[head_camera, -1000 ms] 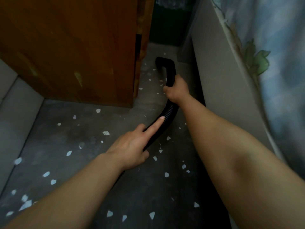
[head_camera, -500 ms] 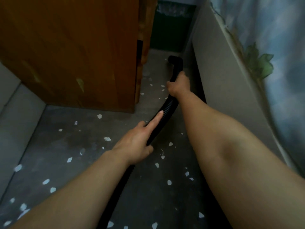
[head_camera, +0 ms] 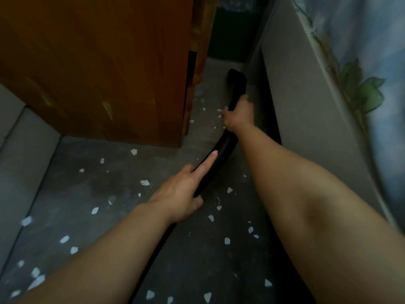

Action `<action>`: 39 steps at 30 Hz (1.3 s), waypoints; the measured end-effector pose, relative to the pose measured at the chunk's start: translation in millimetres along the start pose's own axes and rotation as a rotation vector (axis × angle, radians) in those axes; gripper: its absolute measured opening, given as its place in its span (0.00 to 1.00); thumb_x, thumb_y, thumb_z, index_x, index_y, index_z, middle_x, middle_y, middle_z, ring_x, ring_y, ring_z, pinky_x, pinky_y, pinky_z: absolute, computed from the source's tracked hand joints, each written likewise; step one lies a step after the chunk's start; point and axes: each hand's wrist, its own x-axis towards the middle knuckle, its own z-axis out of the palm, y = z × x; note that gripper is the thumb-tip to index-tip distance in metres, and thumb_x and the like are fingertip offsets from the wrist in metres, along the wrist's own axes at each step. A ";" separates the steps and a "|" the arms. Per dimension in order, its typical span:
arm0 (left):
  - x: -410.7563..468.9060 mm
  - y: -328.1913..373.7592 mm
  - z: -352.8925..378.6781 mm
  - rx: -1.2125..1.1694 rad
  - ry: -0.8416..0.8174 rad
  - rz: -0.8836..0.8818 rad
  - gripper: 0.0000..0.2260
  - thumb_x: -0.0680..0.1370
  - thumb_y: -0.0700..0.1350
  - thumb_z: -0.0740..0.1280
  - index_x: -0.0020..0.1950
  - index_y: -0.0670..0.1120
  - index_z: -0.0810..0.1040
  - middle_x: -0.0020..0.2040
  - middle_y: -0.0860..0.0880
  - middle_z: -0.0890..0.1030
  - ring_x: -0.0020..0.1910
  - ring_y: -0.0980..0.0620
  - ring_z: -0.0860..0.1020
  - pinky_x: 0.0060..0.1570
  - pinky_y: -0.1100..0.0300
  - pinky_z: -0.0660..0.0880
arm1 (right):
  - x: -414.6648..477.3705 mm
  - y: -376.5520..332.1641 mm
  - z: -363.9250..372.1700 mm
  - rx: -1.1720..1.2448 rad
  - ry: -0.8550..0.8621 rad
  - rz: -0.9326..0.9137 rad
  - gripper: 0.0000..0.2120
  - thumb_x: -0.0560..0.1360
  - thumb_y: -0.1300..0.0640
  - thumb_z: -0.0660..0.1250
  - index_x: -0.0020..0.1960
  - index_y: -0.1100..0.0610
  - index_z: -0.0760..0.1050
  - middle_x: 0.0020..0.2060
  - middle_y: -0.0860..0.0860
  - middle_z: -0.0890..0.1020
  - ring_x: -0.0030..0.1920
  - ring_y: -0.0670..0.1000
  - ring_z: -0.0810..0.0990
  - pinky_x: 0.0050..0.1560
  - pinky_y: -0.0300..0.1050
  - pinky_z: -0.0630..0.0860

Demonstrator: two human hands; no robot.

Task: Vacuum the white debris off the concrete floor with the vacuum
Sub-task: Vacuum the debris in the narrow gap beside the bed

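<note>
A black ribbed vacuum hose [head_camera: 223,148] runs up the middle of the concrete floor [head_camera: 105,189] and ends in a curved black nozzle [head_camera: 236,81] far ahead in the narrow gap. My right hand [head_camera: 240,114] is shut around the hose just behind the nozzle. Lower down, my left hand [head_camera: 182,194] grips the hose with the index finger stretched along it. Several white debris chips [head_camera: 144,182] lie scattered over the floor, mostly to the left and near me.
A brown wooden cabinet [head_camera: 109,62] stands at the left of the gap. A grey bed base [head_camera: 306,102] with a blue floral sheet [head_camera: 368,73] lines the right. A dark green bin [head_camera: 232,36] closes the far end. A grey wall [head_camera: 19,154] borders the left.
My right hand has pushed the nozzle farther forward into the gap between cabinet and bed. My left hand has closed on the hose and followed it.
</note>
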 end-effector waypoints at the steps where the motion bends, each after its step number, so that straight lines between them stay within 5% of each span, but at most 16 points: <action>1: -2.6 2.8 0.1 0.000 0.001 0.013 0.48 0.75 0.43 0.69 0.68 0.75 0.32 0.58 0.52 0.65 0.49 0.53 0.72 0.48 0.60 0.72 | -3.7 2.0 -5.2 -0.005 -0.011 -0.002 0.33 0.77 0.54 0.68 0.75 0.62 0.58 0.67 0.61 0.69 0.64 0.59 0.73 0.62 0.53 0.74; 11: -71.4 13.1 2.3 0.121 0.044 0.126 0.49 0.73 0.44 0.69 0.67 0.75 0.32 0.53 0.51 0.68 0.48 0.49 0.74 0.50 0.52 0.75 | -75.3 14.2 -31.5 -0.014 -0.099 -0.050 0.24 0.73 0.57 0.70 0.66 0.63 0.70 0.60 0.60 0.77 0.58 0.58 0.77 0.52 0.45 0.74; 25: -168.0 9.7 35.0 0.142 0.004 0.234 0.50 0.71 0.41 0.68 0.68 0.75 0.33 0.49 0.52 0.68 0.46 0.48 0.73 0.48 0.50 0.74 | -179.0 35.0 -39.5 -0.024 -0.186 -0.130 0.20 0.71 0.58 0.71 0.62 0.57 0.73 0.49 0.52 0.76 0.50 0.52 0.76 0.46 0.42 0.70; 34: -179.2 0.7 39.1 0.163 0.082 0.215 0.49 0.73 0.44 0.68 0.65 0.76 0.31 0.50 0.53 0.70 0.45 0.50 0.72 0.45 0.57 0.71 | -190.7 45.7 -41.2 0.002 -0.013 -0.012 0.24 0.73 0.54 0.70 0.66 0.59 0.70 0.57 0.56 0.78 0.54 0.55 0.78 0.49 0.43 0.73; 39: -167.7 1.8 40.2 0.166 0.113 0.173 0.46 0.73 0.44 0.67 0.71 0.71 0.34 0.55 0.51 0.71 0.50 0.47 0.74 0.51 0.54 0.73 | -176.9 39.0 -37.5 -0.009 -0.010 0.021 0.25 0.74 0.53 0.70 0.67 0.59 0.69 0.59 0.57 0.77 0.57 0.56 0.77 0.52 0.45 0.74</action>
